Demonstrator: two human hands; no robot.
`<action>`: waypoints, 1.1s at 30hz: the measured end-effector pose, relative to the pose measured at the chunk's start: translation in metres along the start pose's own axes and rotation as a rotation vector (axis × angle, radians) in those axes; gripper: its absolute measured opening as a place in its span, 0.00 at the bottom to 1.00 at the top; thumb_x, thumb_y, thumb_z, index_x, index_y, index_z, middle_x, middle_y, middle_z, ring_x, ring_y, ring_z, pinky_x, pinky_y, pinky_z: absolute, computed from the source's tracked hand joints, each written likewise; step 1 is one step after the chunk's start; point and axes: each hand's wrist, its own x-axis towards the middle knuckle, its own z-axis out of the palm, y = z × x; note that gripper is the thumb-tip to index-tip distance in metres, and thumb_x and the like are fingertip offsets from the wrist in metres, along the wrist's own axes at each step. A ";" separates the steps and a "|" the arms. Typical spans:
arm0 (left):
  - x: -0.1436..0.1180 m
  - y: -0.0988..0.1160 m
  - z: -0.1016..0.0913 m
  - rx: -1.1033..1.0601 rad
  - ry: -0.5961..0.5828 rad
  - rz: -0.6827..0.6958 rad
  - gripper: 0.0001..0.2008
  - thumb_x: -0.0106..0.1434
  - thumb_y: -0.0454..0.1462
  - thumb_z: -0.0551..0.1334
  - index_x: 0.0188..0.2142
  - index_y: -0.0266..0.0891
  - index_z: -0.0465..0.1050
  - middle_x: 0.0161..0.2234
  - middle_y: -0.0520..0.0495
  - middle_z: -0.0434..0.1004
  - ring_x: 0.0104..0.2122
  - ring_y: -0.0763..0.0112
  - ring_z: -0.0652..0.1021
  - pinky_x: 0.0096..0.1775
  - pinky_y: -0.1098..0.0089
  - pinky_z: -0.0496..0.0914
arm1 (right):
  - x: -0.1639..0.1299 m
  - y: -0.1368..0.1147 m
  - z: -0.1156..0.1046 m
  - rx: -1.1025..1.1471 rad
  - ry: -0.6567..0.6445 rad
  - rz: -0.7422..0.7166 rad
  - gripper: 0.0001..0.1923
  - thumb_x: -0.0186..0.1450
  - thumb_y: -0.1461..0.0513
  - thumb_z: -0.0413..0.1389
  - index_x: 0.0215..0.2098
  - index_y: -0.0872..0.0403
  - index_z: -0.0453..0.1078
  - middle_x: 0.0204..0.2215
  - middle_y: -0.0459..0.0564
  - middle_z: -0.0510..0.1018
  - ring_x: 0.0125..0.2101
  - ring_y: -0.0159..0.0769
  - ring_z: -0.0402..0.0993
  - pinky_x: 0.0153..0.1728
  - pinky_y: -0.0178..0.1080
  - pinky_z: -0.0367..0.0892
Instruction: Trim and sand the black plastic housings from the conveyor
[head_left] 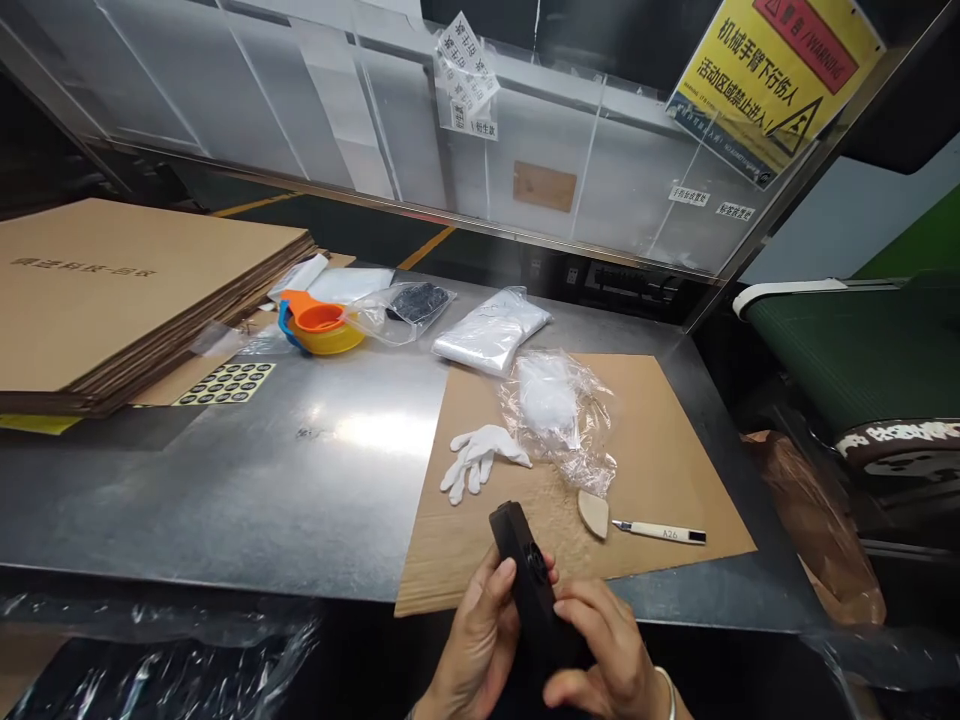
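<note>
In front of me, over the table's near edge, my left hand (476, 625) is wrapped round a long black plastic-looking part (517, 545), with the thumb along its left side. A round detail shows on the part's right face. My right hand (611, 640) grips the same part lower down, fingers bent against its right side. Its lower end blends into the dark background. Beyond it, a white glove (484, 455), a tan wedge-shaped piece (594, 514) and a pale utility knife (664, 532) lie on a cardboard sheet (660, 440).
Clear plastic bags (551, 400) and a white packet (491, 330) lie farther back. Orange and yellow cups (322, 330) stand beside stacked cardboard (150, 290) on the metal table (300, 500). A warning sign (776, 85) hangs on the transparent screen. A green conveyor (862, 340) is at right.
</note>
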 end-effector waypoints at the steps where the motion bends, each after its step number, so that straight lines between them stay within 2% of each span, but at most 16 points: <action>1: -0.001 0.000 0.001 0.027 0.036 0.014 0.18 0.56 0.41 0.63 0.44 0.37 0.67 0.36 0.43 0.78 0.37 0.63 0.77 0.41 0.64 0.70 | -0.003 0.013 -0.003 -0.076 -0.015 0.004 0.24 0.66 0.46 0.38 0.48 0.53 0.60 0.36 0.55 0.74 0.38 0.40 0.73 0.37 0.39 0.71; 2: -0.003 0.001 0.002 0.054 0.061 0.029 0.18 0.55 0.42 0.64 0.44 0.37 0.66 0.36 0.43 0.78 0.36 0.62 0.78 0.39 0.64 0.71 | -0.007 0.029 -0.008 -0.199 -0.010 0.049 0.25 0.68 0.47 0.33 0.49 0.52 0.61 0.38 0.55 0.74 0.40 0.40 0.72 0.39 0.40 0.70; 3: -0.004 0.003 0.004 0.078 0.073 0.045 0.20 0.54 0.42 0.64 0.44 0.37 0.65 0.36 0.42 0.78 0.35 0.62 0.78 0.36 0.64 0.71 | -0.011 0.046 -0.013 -0.297 0.015 0.119 0.23 0.69 0.52 0.33 0.50 0.54 0.61 0.39 0.56 0.74 0.43 0.41 0.71 0.41 0.43 0.69; 4: -0.005 0.004 0.005 0.098 0.075 0.060 0.21 0.53 0.42 0.65 0.45 0.38 0.64 0.36 0.42 0.78 0.34 0.61 0.78 0.34 0.64 0.72 | -0.015 0.064 -0.018 -0.359 0.033 0.176 0.20 0.70 0.56 0.36 0.51 0.57 0.61 0.41 0.59 0.73 0.44 0.43 0.70 0.42 0.47 0.67; 7: -0.010 0.006 0.009 0.143 0.059 0.111 0.25 0.51 0.42 0.67 0.46 0.38 0.62 0.35 0.42 0.77 0.31 0.61 0.78 0.33 0.63 0.72 | -0.028 0.109 -0.030 -0.482 0.008 0.244 0.17 0.68 0.57 0.44 0.48 0.58 0.65 0.44 0.63 0.72 0.44 0.49 0.68 0.41 0.52 0.66; 10: -0.014 0.004 0.011 0.186 0.032 0.141 0.26 0.51 0.42 0.67 0.46 0.37 0.62 0.36 0.40 0.77 0.33 0.60 0.78 0.35 0.63 0.71 | -0.041 0.132 -0.033 -0.508 -0.030 0.221 0.14 0.67 0.57 0.45 0.41 0.56 0.68 0.41 0.59 0.74 0.43 0.46 0.69 0.42 0.49 0.65; 13: -0.017 0.002 0.011 0.214 0.002 0.153 0.27 0.51 0.42 0.67 0.47 0.36 0.60 0.38 0.37 0.77 0.36 0.56 0.78 0.37 0.62 0.70 | -0.048 0.134 -0.032 -0.510 0.022 0.205 0.13 0.68 0.59 0.45 0.38 0.57 0.68 0.34 0.57 0.74 0.37 0.43 0.70 0.39 0.47 0.66; 16: -0.020 0.001 0.009 0.245 -0.017 0.147 0.29 0.50 0.43 0.68 0.48 0.36 0.60 0.39 0.35 0.77 0.38 0.54 0.78 0.39 0.60 0.70 | -0.044 0.114 -0.032 -0.502 0.143 0.220 0.11 0.68 0.62 0.44 0.42 0.60 0.65 0.30 0.57 0.72 0.33 0.42 0.69 0.34 0.45 0.66; 18: -0.022 -0.001 0.008 0.273 -0.025 0.136 0.31 0.48 0.44 0.69 0.48 0.36 0.60 0.39 0.35 0.78 0.38 0.55 0.78 0.40 0.61 0.70 | -0.035 0.086 -0.035 -0.462 0.171 0.228 0.12 0.68 0.64 0.45 0.47 0.61 0.62 0.34 0.58 0.72 0.36 0.41 0.70 0.36 0.43 0.67; 20: -0.024 -0.002 0.007 0.292 -0.025 0.135 0.32 0.47 0.45 0.69 0.47 0.36 0.60 0.38 0.36 0.78 0.37 0.56 0.79 0.40 0.62 0.70 | -0.021 0.050 -0.038 -0.366 0.095 0.214 0.14 0.68 0.64 0.45 0.51 0.58 0.61 0.37 0.56 0.72 0.39 0.38 0.70 0.38 0.39 0.68; 21: -0.025 -0.003 0.006 0.297 -0.024 0.137 0.32 0.46 0.45 0.70 0.47 0.36 0.60 0.37 0.37 0.79 0.36 0.57 0.79 0.39 0.63 0.70 | -0.013 0.031 -0.040 -0.238 0.019 0.211 0.15 0.68 0.64 0.45 0.52 0.57 0.60 0.38 0.56 0.72 0.39 0.37 0.71 0.39 0.38 0.68; 23: -0.025 -0.005 0.004 0.301 -0.029 0.142 0.31 0.46 0.44 0.70 0.46 0.36 0.60 0.35 0.38 0.79 0.35 0.58 0.79 0.38 0.64 0.70 | 0.001 -0.002 -0.042 -0.055 -0.117 0.196 0.15 0.69 0.64 0.43 0.52 0.57 0.60 0.34 0.53 0.72 0.35 0.35 0.72 0.35 0.34 0.69; 25: -0.025 -0.007 0.002 0.296 -0.042 0.153 0.30 0.46 0.43 0.70 0.45 0.37 0.61 0.35 0.39 0.79 0.35 0.59 0.79 0.38 0.64 0.70 | 0.011 -0.024 -0.042 0.010 -0.169 0.176 0.14 0.69 0.64 0.42 0.50 0.57 0.62 0.29 0.51 0.72 0.29 0.33 0.72 0.29 0.33 0.69; 29: -0.024 -0.010 -0.006 0.337 -0.038 0.164 0.29 0.47 0.43 0.70 0.45 0.37 0.61 0.36 0.39 0.79 0.36 0.60 0.78 0.36 0.68 0.71 | 0.018 -0.038 -0.036 -0.046 -0.132 0.126 0.13 0.69 0.64 0.41 0.46 0.60 0.64 0.26 0.52 0.72 0.25 0.34 0.71 0.25 0.34 0.68; 33: -0.023 -0.012 -0.012 0.392 -0.017 0.181 0.28 0.47 0.44 0.70 0.43 0.36 0.61 0.33 0.40 0.80 0.31 0.64 0.79 0.32 0.70 0.71 | 0.019 -0.039 -0.032 -0.082 -0.108 0.134 0.13 0.69 0.65 0.42 0.44 0.61 0.65 0.24 0.52 0.71 0.24 0.34 0.71 0.23 0.34 0.67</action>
